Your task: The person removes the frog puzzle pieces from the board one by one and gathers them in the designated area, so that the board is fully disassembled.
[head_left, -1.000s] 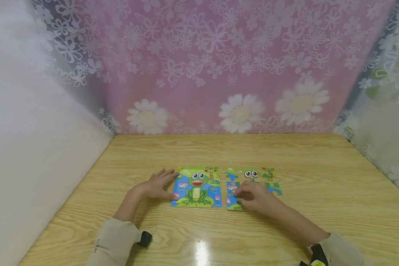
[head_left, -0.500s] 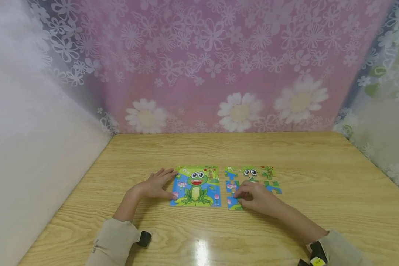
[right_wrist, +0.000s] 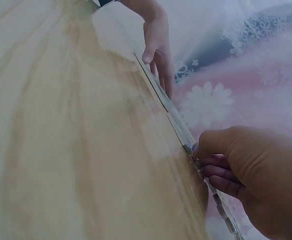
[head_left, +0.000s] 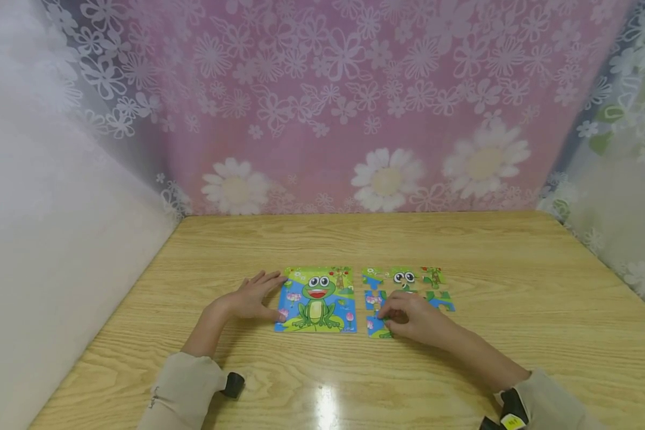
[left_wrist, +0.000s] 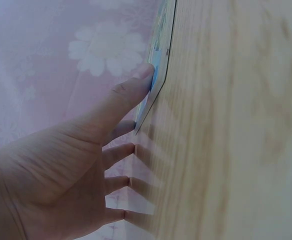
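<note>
A square picture board with a smiling green frog lies flat on the table. My left hand rests at its left edge, fingers spread. In the left wrist view the thumb touches the board's corner and the other fingertips meet the table. To the right lie several frog jigsaw pieces, set out in rows. My right hand pinches a jigsaw piece at the lower left of this group. It partly hides that piece and those in the middle. In the right wrist view, the right thumb and fingers are curled at the pieces' edge.
A top row of pieces includes one with the frog's eyes and one with a tree. A blue-green piece lies right of my hand. The wooden table meets a pink flowered curtain behind.
The lower-left jigsaw piece has shifted very slightly right under my right hand. My left hand stays on the board's edge. The head view has tilted a little.
</note>
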Motion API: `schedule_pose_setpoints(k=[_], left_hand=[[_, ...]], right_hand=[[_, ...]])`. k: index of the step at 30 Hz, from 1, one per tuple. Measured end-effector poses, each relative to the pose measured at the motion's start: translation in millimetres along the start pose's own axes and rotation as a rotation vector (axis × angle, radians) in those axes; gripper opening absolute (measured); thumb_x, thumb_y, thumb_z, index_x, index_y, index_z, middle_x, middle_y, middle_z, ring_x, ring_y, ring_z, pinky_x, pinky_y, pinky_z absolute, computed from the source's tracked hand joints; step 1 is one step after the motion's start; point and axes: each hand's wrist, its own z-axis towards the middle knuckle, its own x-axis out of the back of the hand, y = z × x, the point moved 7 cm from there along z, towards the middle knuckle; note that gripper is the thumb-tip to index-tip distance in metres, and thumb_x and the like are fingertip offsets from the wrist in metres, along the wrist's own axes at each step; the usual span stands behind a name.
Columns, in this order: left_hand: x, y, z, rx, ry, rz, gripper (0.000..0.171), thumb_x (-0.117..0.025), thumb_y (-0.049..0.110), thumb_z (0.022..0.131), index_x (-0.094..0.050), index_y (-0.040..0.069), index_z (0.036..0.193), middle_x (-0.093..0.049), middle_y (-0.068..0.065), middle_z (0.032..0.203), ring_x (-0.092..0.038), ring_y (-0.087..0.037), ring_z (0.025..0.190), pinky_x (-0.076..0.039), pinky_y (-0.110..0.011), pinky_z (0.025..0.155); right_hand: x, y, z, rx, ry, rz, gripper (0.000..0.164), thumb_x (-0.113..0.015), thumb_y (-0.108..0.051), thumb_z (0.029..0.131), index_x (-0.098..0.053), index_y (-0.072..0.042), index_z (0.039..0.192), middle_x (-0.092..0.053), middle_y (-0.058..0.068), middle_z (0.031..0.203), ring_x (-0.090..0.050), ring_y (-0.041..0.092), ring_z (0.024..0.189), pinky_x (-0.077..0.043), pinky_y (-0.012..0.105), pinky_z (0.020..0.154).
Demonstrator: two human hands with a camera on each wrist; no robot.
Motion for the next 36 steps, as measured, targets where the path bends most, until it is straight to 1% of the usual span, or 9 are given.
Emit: schedule_pose_setpoints(k=[4, 7, 11, 13, 15, 20, 23, 27, 36], left_hand=[[1.1, -0.2, -1.2, 0.004, 0.000, 0.001, 0.087, -0.070, 0.041, 0.080, -0.024, 0.006, 0.146, -0.013, -0.018, 0.150, 0.000, -0.042, 0.134, 0.002, -0.062, 0.100], [0.9, -0.1, -1.7, 0.009, -0.001, 0.001, 0.087, -0.070, 0.041, 0.080, -0.023, 0.007, 0.146, -0.013, -0.017, 0.150, 0.000, -0.041, 0.134, 0.003, -0.062, 0.101], [-0.5, 0.8, -2.3, 0.008, -0.007, -0.018, 0.087, -0.070, 0.040, 0.080, -0.023, 0.008, 0.146, -0.012, -0.016, 0.150, 0.002, -0.041, 0.135, 0.004, -0.062, 0.100], [-1.2, 1.0, -2.6, 0.007, -0.009, -0.028, 0.087, -0.070, 0.039, 0.081, -0.023, 0.008, 0.146, -0.012, -0.016, 0.150, 0.003, -0.041, 0.134, 0.004, -0.063, 0.100], [-1.1, 0.9, -2.9, 0.009, -0.006, -0.030, 0.087, -0.070, 0.039, 0.080, -0.023, 0.007, 0.146, -0.013, -0.017, 0.150, 0.002, -0.041, 0.134, 0.003, -0.063, 0.100], [-1.1, 2.8, -2.8, 0.004, -0.010, -0.025, 0.086, -0.070, 0.039, 0.081, -0.023, 0.006, 0.146, -0.012, -0.017, 0.150, 0.003, -0.040, 0.135, 0.004, -0.062, 0.100], [-0.6, 5.9, -3.0, -0.002, -0.015, -0.022, 0.086, -0.069, 0.039, 0.081, -0.023, 0.006, 0.146, -0.012, -0.018, 0.150, 0.003, -0.041, 0.134, 0.004, -0.063, 0.100], [-0.2, 8.4, -2.4, -0.007, -0.015, -0.011, 0.085, -0.069, 0.039, 0.082, -0.023, 0.005, 0.145, -0.013, -0.019, 0.149, 0.001, -0.042, 0.134, 0.002, -0.064, 0.099], [-0.9, -1.6, 1.3, 0.011, -0.004, 0.014, 0.088, -0.069, 0.044, 0.080, -0.023, 0.009, 0.146, -0.013, -0.015, 0.150, 0.002, -0.040, 0.135, 0.002, -0.062, 0.101]], right_hand=[[2, -7, 4, 0.015, 0.002, 0.012, 0.015, -0.067, -0.004, 0.082, -0.066, -0.015, 0.093, -0.054, -0.009, 0.091, -0.054, 0.007, 0.085, -0.049, 0.025, 0.073], [2, -16, 12, 0.035, 0.000, 0.028, 0.015, -0.067, -0.004, 0.082, -0.066, -0.014, 0.093, -0.055, -0.009, 0.094, -0.053, 0.009, 0.086, -0.049, 0.025, 0.072], [-3, -29, 28, 0.088, -0.040, 0.042, 0.012, -0.066, -0.006, 0.084, -0.066, -0.010, 0.095, -0.057, -0.005, 0.097, -0.053, 0.012, 0.083, -0.049, 0.025, 0.067], [-9, -34, 38, 0.094, -0.072, 0.041, 0.012, -0.066, -0.008, 0.085, -0.066, -0.009, 0.097, -0.057, -0.004, 0.097, -0.053, 0.013, 0.081, -0.048, 0.025, 0.066], [-15, -38, 48, 0.086, -0.099, 0.037, 0.014, -0.065, -0.009, 0.086, -0.066, -0.008, 0.099, -0.057, -0.003, 0.099, -0.053, 0.013, 0.082, -0.048, 0.025, 0.067], [-32, -43, 68, 0.043, -0.147, -0.043, 0.021, -0.065, -0.014, 0.085, -0.065, -0.009, 0.106, -0.057, -0.003, 0.104, -0.054, 0.015, 0.090, -0.048, 0.027, 0.072], [-43, -43, 75, -0.005, -0.194, -0.087, 0.028, -0.066, -0.019, 0.084, -0.064, -0.011, 0.111, -0.055, 0.000, 0.111, -0.052, 0.019, 0.100, -0.047, 0.032, 0.078], [-51, -42, 79, -0.058, -0.244, -0.096, 0.034, -0.068, -0.023, 0.084, -0.062, -0.011, 0.115, -0.052, 0.005, 0.120, -0.047, 0.025, 0.113, -0.045, 0.038, 0.088], [-55, -45, 85, -0.050, -0.259, -0.082, 0.033, -0.070, -0.020, 0.083, -0.063, -0.011, 0.114, -0.052, 0.005, 0.117, -0.048, 0.023, 0.108, -0.045, 0.036, 0.085]])
